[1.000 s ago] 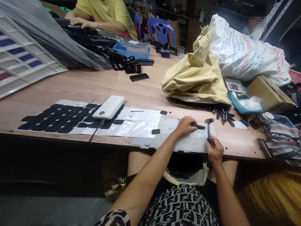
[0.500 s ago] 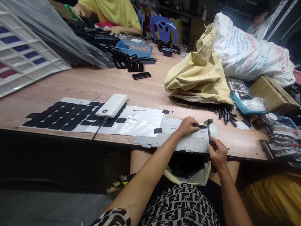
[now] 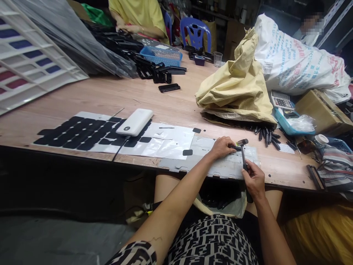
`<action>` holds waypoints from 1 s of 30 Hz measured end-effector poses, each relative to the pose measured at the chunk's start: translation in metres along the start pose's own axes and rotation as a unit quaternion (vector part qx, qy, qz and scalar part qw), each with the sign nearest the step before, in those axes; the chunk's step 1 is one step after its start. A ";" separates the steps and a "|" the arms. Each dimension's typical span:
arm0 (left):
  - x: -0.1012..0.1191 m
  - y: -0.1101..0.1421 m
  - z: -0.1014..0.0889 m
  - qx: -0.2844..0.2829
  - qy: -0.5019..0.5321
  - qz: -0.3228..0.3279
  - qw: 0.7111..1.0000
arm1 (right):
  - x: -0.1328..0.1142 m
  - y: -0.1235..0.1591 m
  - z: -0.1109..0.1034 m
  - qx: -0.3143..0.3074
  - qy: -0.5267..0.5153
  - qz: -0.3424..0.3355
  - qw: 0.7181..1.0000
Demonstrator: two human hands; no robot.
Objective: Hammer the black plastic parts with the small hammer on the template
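My left hand [image 3: 222,148] is closed, pinching a slim black pen-like piece [image 3: 237,148] against the grey board [image 3: 226,168] at the table's front edge. In my right hand [image 3: 255,179] is a hammer [image 3: 243,156] with a black handle, its fingers wrapped around the grip. The hammer's head is right at the far end of the black piece; whether the two touch I cannot tell. Below the table edge, an open bag [image 3: 198,202] in my lap contains dark pieces.
A white power bank [image 3: 135,122] lies on a sheet of black stickers [image 3: 85,132] to the left. Behind my hands stands a yellow sack [image 3: 234,84], with black pen-like pieces [image 3: 267,137] beside it. A co-worker in yellow [image 3: 138,16] sits across the table near a blue basket [image 3: 161,57].
The hammer has shifted slightly left over the black piece, while my left hand keeps its pinch. Across the table, the co-worker's hands have come together. The whole view has shifted a little.
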State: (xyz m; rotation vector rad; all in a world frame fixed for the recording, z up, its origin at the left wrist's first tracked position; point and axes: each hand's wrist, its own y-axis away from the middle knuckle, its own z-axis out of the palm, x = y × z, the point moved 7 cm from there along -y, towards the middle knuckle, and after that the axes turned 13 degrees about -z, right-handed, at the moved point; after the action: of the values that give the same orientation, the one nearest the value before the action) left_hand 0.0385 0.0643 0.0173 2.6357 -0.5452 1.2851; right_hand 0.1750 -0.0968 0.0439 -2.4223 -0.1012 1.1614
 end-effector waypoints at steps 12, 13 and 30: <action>0.001 0.001 0.002 -0.016 -0.022 0.026 0.999 | 0.043 -0.016 -0.019 0.070 -0.012 0.080 0.994; 0.002 0.001 0.002 -0.021 -0.024 0.030 0.999 | 0.047 -0.018 -0.021 0.079 -0.014 0.091 0.993; 0.015 0.130 0.004 -0.169 -0.048 0.078 0.981 | 0.051 -0.015 -0.020 0.082 -0.033 0.109 0.990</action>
State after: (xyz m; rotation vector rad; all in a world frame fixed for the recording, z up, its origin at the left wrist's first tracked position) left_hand -0.0007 -0.0603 0.0243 2.4165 -0.9122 0.9989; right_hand 0.2248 -0.0774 0.0245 -2.2931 0.2353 1.2909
